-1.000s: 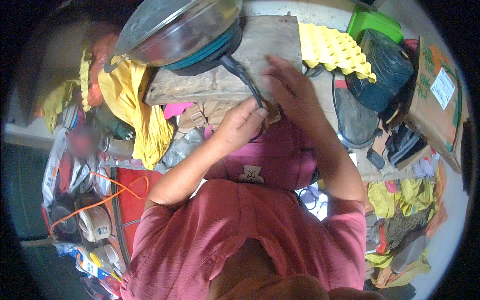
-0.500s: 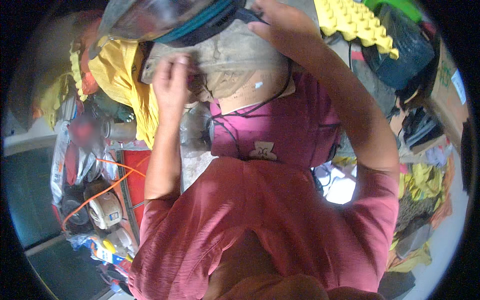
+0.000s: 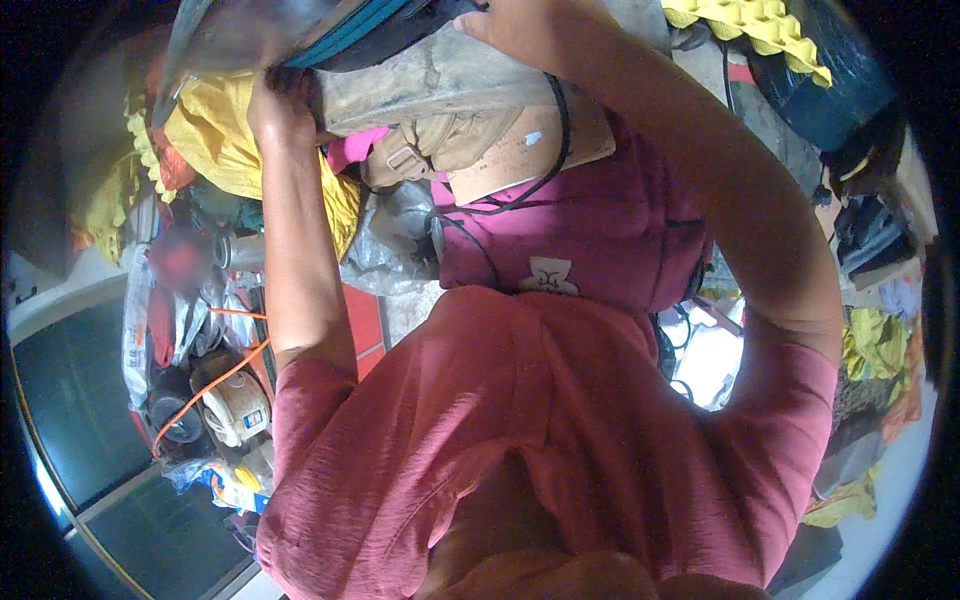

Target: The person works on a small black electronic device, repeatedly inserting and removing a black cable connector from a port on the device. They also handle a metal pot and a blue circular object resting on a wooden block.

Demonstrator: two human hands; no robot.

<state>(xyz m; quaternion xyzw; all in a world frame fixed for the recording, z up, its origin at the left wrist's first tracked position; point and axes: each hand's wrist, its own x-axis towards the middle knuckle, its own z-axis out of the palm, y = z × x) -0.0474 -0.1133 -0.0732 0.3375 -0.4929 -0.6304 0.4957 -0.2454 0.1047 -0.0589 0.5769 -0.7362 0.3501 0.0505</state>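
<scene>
A dark, shiny item with a teal band (image 3: pixel 350 30) lies across the upper edge, partly out of view; its kind is not clear. My right hand (image 3: pixel 520 30) is at its right end, thumb against the dark edge, other fingers mostly cut off. At its lower left is my left hand (image 3: pixel 283 110), its fingers lost in shadow and blur. Below the item stretches a grey, stained surface (image 3: pixel 430 80). Nearer me are a tan strap with a buckle (image 3: pixel 405 158), a piece of cardboard (image 3: pixel 500 165) and a magenta bag (image 3: pixel 600 245) crossed by a black cord (image 3: pixel 545 190).
A yellow sack (image 3: pixel 215 115) lies beside my left hand. Further left, an orange cord (image 3: pixel 205 390) runs over a pale appliance (image 3: pixel 238 408). A yellow egg-crate sheet (image 3: pixel 750 22) and a dark container (image 3: pixel 830 90) are at the upper right; yellow cloth (image 3: pixel 875 340) lies below.
My left hand has moved left and up, from above the grey surface to the dark item's lower left. My right hand and the item have shifted up and slightly left. A bright pink patch now shows.
</scene>
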